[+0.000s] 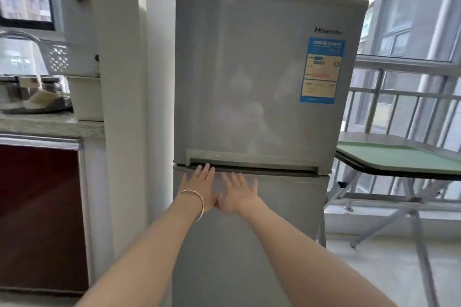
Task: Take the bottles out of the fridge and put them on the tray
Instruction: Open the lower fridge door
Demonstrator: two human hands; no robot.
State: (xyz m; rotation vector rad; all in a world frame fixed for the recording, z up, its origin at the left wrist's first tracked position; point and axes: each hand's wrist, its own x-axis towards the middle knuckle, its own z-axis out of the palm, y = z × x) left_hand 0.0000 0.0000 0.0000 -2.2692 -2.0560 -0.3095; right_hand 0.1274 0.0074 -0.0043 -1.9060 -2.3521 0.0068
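Hovering spread and empty, left hand [200, 188] and right hand [241, 194] are facing the closed fridge [234, 252], whose stiff upper door [249, 82] likely pulls from the handle groove [252, 160].

White pillar [122, 107] noted. Left of it: stone countertop [50, 124], red cabinet door [40, 214] beneath, white perforated basket [58, 57] above. Well right of it: folding table [389, 174], window railing [399, 93].
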